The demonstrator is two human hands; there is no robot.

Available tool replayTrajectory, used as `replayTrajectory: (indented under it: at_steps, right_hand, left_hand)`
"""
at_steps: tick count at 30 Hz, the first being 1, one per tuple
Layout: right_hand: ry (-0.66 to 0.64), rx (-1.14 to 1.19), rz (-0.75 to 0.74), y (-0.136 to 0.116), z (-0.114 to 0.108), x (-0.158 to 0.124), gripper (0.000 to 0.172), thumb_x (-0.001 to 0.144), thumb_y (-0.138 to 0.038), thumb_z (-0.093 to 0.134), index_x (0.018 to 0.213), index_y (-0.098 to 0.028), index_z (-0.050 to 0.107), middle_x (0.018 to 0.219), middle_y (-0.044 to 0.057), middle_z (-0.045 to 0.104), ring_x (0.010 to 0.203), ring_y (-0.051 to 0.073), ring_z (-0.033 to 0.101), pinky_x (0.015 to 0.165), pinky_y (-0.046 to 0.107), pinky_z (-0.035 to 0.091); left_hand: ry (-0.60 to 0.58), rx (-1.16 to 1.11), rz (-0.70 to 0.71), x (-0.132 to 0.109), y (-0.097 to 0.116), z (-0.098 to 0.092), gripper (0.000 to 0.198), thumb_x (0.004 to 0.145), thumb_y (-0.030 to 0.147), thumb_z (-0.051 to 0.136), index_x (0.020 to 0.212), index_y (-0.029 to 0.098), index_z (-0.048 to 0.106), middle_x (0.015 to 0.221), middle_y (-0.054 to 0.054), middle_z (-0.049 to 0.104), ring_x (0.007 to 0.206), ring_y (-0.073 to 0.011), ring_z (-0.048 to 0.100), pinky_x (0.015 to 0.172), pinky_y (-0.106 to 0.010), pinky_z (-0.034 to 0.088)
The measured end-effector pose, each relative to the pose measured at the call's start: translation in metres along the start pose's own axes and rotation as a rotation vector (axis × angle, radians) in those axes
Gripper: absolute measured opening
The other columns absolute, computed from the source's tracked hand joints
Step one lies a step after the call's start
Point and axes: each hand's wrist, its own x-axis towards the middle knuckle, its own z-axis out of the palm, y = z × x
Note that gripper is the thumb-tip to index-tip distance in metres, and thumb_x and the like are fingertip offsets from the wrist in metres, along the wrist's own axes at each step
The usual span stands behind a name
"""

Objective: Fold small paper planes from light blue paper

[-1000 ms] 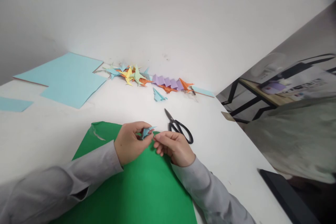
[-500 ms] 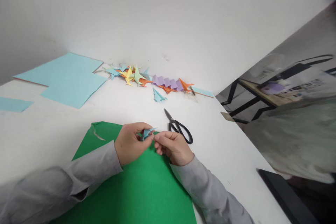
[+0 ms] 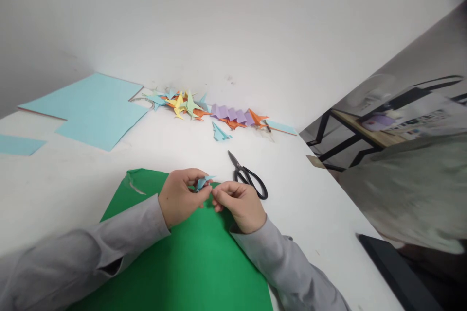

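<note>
A small folded light-blue paper figure [image 3: 203,182] is pinched between both hands above a green sheet of paper [image 3: 189,257]. My left hand [image 3: 180,198] curls round it from the left, fingers closed on it. My right hand [image 3: 239,204] meets it from the right with thumb and forefinger pressed at its tip. Both forearms in grey sleeves rest on the green sheet. Black scissors [image 3: 248,179] lie shut on the white table just right of my right hand.
Along the wall lies a row of folded paper figures [image 3: 184,103] in several colours, a purple pleated strip [image 3: 233,114] and one blue figure [image 3: 220,132]. Light-blue sheets [image 3: 91,109] lie far left. A dark flat object [image 3: 397,272] sits near the table's right edge.
My right hand has slid slightly left and closed in on the figure's tip. The left hand has barely moved.
</note>
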Motion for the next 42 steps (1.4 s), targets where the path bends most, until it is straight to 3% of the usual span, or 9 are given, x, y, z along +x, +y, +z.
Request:
replayTrajectory:
  at_steps: [15,22,37,42]
  right_hand:
    - [-0.038,0.041,-0.058,0.006,-0.005,0.001,0.020,0.058,-0.033,0.071,0.057,-0.014,0.064,0.049,0.000,0.063,0.040,0.007,0.053,0.042,0.019,0.041]
    - [-0.088,0.048,-0.112,0.008,-0.005,0.003,0.023,0.056,-0.037,0.074,0.060,-0.015,0.069,0.051,0.002,0.064,0.042,0.008,0.054,0.044,0.020,0.043]
    - [-0.091,0.056,-0.164,0.012,-0.006,0.004,0.020,0.062,-0.035,0.070,0.060,-0.016,0.069,0.054,0.003,0.066,0.045,0.010,0.057,0.047,0.022,0.045]
    - [-0.062,0.023,-0.168,0.009,-0.004,0.003,0.021,0.059,-0.036,0.073,0.058,-0.015,0.069,0.052,0.003,0.065,0.044,0.010,0.056,0.046,0.023,0.045]
  left_hand:
    - [0.025,-0.139,-0.109,-0.001,0.010,0.000,0.010,0.061,0.016,0.061,0.069,0.011,0.061,0.055,0.000,0.059,0.047,-0.0118,0.056,0.038,-0.022,0.050]
    - [0.042,-0.211,-0.159,0.002,0.012,0.000,0.010,0.060,0.015,0.063,0.068,0.010,0.060,0.054,-0.001,0.060,0.047,-0.0124,0.058,0.039,-0.022,0.050]
    - [0.054,-0.214,-0.150,0.001,0.013,-0.001,0.011,0.058,0.015,0.064,0.067,0.010,0.061,0.053,0.000,0.060,0.047,-0.0115,0.057,0.040,-0.021,0.050]
    - [0.045,-0.209,-0.146,0.000,0.013,0.000,0.011,0.058,0.015,0.064,0.068,0.010,0.062,0.052,0.000,0.060,0.047,-0.0115,0.057,0.041,-0.021,0.050]
